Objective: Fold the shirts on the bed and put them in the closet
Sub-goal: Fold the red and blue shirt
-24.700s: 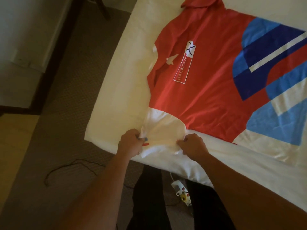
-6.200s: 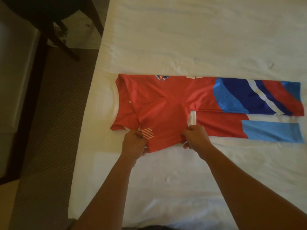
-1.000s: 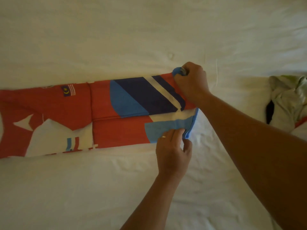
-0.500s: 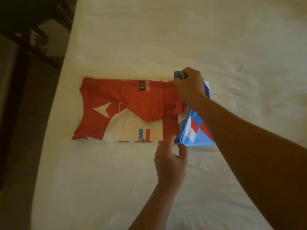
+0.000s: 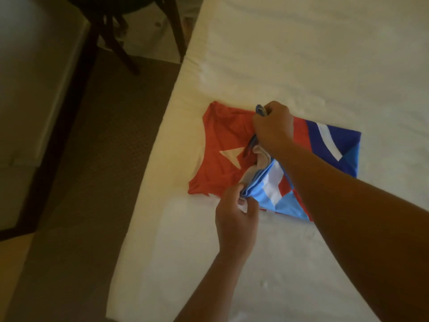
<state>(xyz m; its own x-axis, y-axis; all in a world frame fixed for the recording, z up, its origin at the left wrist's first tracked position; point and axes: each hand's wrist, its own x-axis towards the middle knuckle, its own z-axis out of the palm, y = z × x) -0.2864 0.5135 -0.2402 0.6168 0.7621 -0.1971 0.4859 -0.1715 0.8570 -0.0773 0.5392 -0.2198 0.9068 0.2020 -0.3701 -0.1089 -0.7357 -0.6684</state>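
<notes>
A red shirt (image 5: 222,140) with blue and white panels lies folded into a narrow strip on the white bed (image 5: 301,54), near its left edge. Its blue hem end is doubled over the red collar end. My right hand (image 5: 272,126) grips the far corner of that hem over the middle of the shirt. My left hand (image 5: 235,212) pinches the near corner of the hem at the shirt's front edge. My right forearm crosses over the blue part and hides some of it.
Brown carpet (image 5: 92,182) runs along the left side of the bed. A dark wooden chair (image 5: 125,31) stands at the top left beside a pale piece of furniture (image 5: 27,77). The bed sheet stretches bare to the right and toward me.
Both hands have carried the blue hem end further left over the red half, so the fold now covers more of the shirt. The view has swung right to left.
</notes>
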